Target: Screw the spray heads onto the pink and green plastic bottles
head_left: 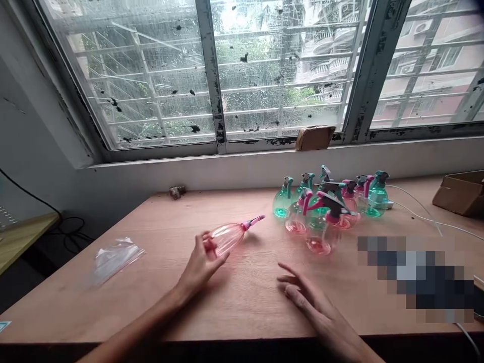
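My left hand (206, 257) is closed around the base of a clear pink spray bottle (228, 238). The bottle is tilted onto its side, its pink and grey trigger head pointing right. My right hand (302, 295) hovers over the table near the front, fingers apart and holding nothing. Behind it, to the right of the held bottle, several pink and green spray bottles stand upright in a cluster, among them a pink bottle (321, 238) at the front and a green bottle (282, 201) at the left.
A clear plastic bag (117, 257) lies on the wooden table (151, 302) at left. A small metallic object (177, 191) sits by the wall. At right are a cardboard box (461, 194), white cables (419, 217) and a blurred-out patch. A brown block (314, 138) rests on the windowsill.
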A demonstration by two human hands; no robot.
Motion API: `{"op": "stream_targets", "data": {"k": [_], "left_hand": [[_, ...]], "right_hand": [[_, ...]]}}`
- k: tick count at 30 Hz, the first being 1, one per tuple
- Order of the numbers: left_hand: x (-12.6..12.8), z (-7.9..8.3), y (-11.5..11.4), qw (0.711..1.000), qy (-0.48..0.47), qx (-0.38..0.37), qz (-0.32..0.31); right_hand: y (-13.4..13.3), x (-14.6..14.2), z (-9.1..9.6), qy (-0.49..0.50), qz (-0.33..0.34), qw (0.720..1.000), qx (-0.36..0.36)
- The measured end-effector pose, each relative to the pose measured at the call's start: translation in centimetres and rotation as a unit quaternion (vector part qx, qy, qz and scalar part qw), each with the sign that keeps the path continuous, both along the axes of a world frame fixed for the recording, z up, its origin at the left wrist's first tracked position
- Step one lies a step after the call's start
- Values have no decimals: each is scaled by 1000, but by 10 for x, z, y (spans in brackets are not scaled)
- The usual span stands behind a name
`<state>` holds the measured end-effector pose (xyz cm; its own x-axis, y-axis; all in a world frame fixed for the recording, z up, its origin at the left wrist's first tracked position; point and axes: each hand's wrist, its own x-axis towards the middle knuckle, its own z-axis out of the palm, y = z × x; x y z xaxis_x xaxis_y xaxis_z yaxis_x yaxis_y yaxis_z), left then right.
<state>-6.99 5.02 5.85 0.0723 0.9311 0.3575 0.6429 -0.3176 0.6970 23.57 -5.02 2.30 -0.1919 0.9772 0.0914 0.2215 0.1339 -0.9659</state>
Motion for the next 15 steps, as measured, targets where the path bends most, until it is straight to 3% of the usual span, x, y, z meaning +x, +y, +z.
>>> {"op": "stream_targets", "data": {"k": [4, 7, 10, 12, 15], "left_hand": [[-44, 2, -77, 997, -22, -67, -12], [-50, -7, -110, 996, -37, -76, -30], [-37, -16, -122, 992, -21, -91, -82], [-22, -16, -122, 992, -15, -74, -101], [1, -2, -117, 984, 82, 75, -143]], "right_hand": [[18, -13, -8, -7, -68, 997, 34], [25, -17, 4, 32, 41, 997, 52], [19, -21, 23, 94, 126, 987, 32], [13, -24, 30, 135, 88, 987, -3], [7, -24, 31, 225, 6, 970, -88]]}}
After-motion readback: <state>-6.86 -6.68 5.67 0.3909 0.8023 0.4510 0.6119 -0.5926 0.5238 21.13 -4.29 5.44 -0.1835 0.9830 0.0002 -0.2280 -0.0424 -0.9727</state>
